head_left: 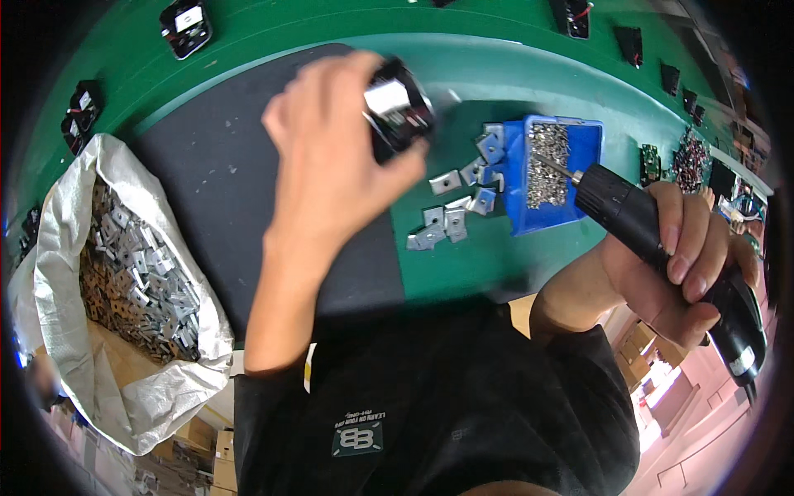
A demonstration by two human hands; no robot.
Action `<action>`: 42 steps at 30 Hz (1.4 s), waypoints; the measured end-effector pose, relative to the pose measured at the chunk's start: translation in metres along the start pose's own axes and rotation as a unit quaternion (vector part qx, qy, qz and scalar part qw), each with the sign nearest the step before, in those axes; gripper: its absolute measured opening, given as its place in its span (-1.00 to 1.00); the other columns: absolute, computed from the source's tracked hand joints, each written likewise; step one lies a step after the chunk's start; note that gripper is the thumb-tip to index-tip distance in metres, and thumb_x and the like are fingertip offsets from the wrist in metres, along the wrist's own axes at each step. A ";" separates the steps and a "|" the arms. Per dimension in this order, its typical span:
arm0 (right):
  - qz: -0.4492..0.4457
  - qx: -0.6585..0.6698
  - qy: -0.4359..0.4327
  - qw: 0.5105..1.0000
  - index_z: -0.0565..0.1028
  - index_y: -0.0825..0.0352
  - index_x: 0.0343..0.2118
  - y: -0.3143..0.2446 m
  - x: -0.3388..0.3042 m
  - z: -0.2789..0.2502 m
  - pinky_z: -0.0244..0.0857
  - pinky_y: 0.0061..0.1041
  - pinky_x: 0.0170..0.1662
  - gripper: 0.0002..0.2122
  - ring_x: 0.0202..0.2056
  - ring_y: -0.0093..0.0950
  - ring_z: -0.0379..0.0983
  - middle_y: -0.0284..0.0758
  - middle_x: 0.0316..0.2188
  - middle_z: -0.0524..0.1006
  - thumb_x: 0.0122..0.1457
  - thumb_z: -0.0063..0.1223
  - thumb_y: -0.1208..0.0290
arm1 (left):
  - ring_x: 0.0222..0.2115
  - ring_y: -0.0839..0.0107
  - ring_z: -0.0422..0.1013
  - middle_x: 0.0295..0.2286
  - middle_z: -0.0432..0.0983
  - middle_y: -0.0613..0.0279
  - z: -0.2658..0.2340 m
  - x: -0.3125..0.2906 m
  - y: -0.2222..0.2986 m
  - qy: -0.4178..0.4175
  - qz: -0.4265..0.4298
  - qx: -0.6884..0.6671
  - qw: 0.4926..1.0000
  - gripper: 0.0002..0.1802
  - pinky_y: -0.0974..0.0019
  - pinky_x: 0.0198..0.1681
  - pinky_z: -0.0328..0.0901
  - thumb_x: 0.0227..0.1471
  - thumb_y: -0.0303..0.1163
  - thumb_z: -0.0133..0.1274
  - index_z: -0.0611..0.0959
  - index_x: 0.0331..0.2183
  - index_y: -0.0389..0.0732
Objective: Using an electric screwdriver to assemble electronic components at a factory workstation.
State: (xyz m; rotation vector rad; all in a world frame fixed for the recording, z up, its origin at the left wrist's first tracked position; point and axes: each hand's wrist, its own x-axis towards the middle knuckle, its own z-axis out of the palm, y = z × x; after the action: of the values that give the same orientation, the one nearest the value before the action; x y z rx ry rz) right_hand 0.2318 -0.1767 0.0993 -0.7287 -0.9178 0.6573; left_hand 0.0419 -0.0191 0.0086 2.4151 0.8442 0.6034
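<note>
My left hand (327, 157) grips a glossy black plastic housing (397, 112) with a white label, raised over the far part of the dark mat; both are somewhat blurred. In my right hand (686, 256) is a black electric screwdriver (633, 215), its cord trailing off at the lower right. The screwdriver's bit points left, over a blue bin (517, 178) full of small silver screws (547, 165). Between the housing and the bin, several bent metal plates (455, 219) with holes lie loose on the green surface.
At the left stands a white woven sack (62, 273) filled with metal plates (141, 273). A dark mat (215, 165) covers much of the bench. Beyond it, several black housings (186, 29) sit along a green strip (331, 16). Green circuit boards (651, 164) lie right of the bin.
</note>
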 end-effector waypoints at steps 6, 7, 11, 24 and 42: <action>-0.046 -0.068 0.064 0.995 0.30 0.14 0.01 -0.008 -0.027 -0.037 0.09 -0.54 -0.30 -0.57 -0.47 -0.60 0.22 -0.49 -0.52 0.35 0.03 0.09 0.36 | -0.17 0.12 0.41 -0.21 0.44 -0.06 -0.023 0.071 -0.016 0.068 -0.015 0.024 0.997 -0.34 0.23 -0.08 0.27 -0.25 -0.44 0.19 0.38 -0.03 -0.30; -0.045 -0.081 0.081 0.992 0.27 0.16 0.02 -0.003 -0.029 -0.040 0.10 -0.53 -0.30 -0.56 -0.48 -0.59 0.21 -0.47 -0.52 0.34 0.03 0.07 0.37 | -0.25 0.13 0.43 -0.29 0.45 -0.07 -0.026 0.081 -0.010 0.073 -0.031 0.030 0.996 -0.38 0.26 -0.15 0.30 -0.22 -0.50 0.14 0.35 -0.04 -0.33; -0.043 -0.132 0.115 0.984 0.29 0.17 -0.05 0.005 -0.027 -0.038 0.09 -0.50 -0.23 -0.62 -0.45 -0.62 0.21 -0.52 -0.54 0.33 0.03 0.05 0.35 | -0.06 0.11 0.37 -0.07 0.39 -0.07 -0.024 0.083 -0.069 -0.051 -0.030 0.081 0.995 -0.26 0.22 0.02 0.22 -0.24 -0.37 0.25 0.37 0.03 -0.27; -0.067 -0.174 0.091 0.978 0.23 0.19 0.10 0.031 -0.018 -0.049 0.17 -0.40 -0.28 -0.53 -0.47 -0.53 0.23 -0.45 -0.52 0.31 0.10 -0.01 0.35 | -0.37 0.19 0.38 -0.38 0.44 0.16 0.004 -0.031 0.046 -0.164 0.053 0.025 0.985 -0.69 0.23 -0.30 0.28 -0.27 -0.43 0.25 0.57 -0.36 -0.23; -0.080 -0.076 0.153 0.982 0.26 0.21 -0.01 0.006 -0.024 -0.042 0.01 -0.54 -0.36 -0.54 -0.50 -0.62 0.16 -0.50 -0.55 0.28 0.01 0.12 0.35 | -0.43 0.18 0.45 -0.46 0.48 0.13 -0.015 0.025 0.019 -0.057 0.005 -0.088 0.994 -0.87 0.26 -0.38 0.35 -0.17 -0.55 0.15 0.57 -0.44 -0.25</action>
State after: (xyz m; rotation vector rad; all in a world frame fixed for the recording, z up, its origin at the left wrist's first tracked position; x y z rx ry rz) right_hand 0.2563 -0.2029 0.0668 -0.8556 -0.7378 0.3243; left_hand 0.0597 -0.0108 0.0372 2.2703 0.7016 0.5152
